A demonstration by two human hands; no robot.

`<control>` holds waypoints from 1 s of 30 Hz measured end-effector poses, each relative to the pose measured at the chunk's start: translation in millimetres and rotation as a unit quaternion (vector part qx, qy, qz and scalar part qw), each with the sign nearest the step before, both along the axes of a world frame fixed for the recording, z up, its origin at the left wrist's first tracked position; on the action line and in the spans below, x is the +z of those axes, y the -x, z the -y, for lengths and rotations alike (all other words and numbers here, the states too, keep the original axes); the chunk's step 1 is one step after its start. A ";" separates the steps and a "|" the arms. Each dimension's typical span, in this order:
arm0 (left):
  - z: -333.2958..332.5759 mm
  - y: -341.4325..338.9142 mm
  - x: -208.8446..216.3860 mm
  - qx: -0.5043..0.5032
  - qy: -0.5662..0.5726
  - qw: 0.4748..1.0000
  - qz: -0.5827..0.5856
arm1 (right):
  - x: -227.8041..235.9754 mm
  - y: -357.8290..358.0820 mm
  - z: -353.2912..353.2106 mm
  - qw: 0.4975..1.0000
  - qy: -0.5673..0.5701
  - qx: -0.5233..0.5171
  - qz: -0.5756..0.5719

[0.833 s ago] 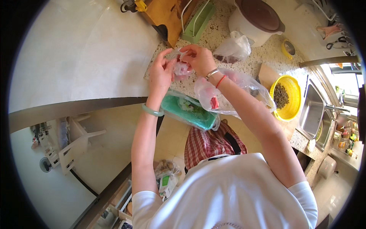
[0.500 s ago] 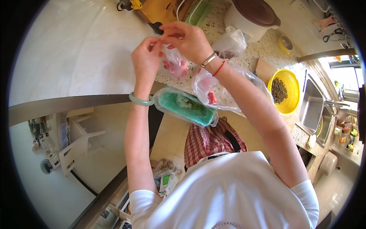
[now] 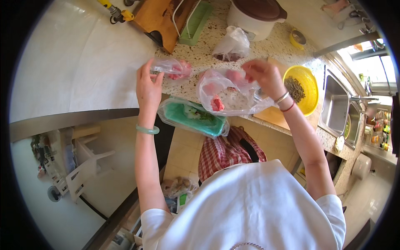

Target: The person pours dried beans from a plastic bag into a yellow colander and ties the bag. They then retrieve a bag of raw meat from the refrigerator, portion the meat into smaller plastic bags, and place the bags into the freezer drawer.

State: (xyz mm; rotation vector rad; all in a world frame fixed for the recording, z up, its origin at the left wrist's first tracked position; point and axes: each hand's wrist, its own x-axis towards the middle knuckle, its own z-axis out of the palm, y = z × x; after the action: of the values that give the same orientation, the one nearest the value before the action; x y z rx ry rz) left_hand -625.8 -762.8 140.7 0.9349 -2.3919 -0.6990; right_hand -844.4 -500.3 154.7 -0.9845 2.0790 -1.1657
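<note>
On the worktop [image 3: 266, 41] we list 3 plastic bags [image 3: 166, 66] [image 3: 233, 41] [image 3: 241, 109], 1 yellow basket [image 3: 312, 89], 1 small yellow bowl [image 3: 297, 39], 1 lidded pot [image 3: 252, 24] and 1 green rack [image 3: 201, 23]. We further count 2 hands [image 3: 149, 87] [image 3: 268, 79], 1 green bangle [image 3: 148, 130], 1 silver bangle [image 3: 282, 98], 1 red string [image 3: 288, 107], 1 green container [image 3: 191, 121], 2 sink basins [image 3: 334, 100], 1 tap [image 3: 366, 99], 1 white chair [image 3: 76, 177].

Wall [image 3: 75, 54]: pale, glossy, filling the upper left, and there's a faint seam!
Window [image 3: 377, 68]: far right, blazing white, what a glare of daylight!
Table [image 3: 202, 52]: beige, brown-speckled, curving across the top.
Floor [image 3: 183, 154]: pale tiles, thin joints showing.
Chair [image 3: 85, 166]: 1 white one, over at lower left!
</note>
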 end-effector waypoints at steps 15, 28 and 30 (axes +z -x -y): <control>-94.3 35.2 -73.6 -0.223 -0.210 0.949 -0.070 | -52.5 2.5 -60.9 0.929 -0.211 -0.094 -0.290; -109.2 79.7 14.6 -0.159 -0.262 0.907 -0.290 | 72.2 -25.1 50.1 0.974 0.190 0.020 0.121; -97.0 86.8 3.4 -0.183 -0.239 0.926 -0.226 | 68.7 -32.6 55.6 0.970 0.191 0.077 0.129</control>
State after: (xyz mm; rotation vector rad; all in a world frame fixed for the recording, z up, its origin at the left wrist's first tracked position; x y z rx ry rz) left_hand -712.6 -665.8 144.1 0.4146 -2.0178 -1.5095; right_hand -811.8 -556.0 223.3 -1.0783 1.5788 -1.5547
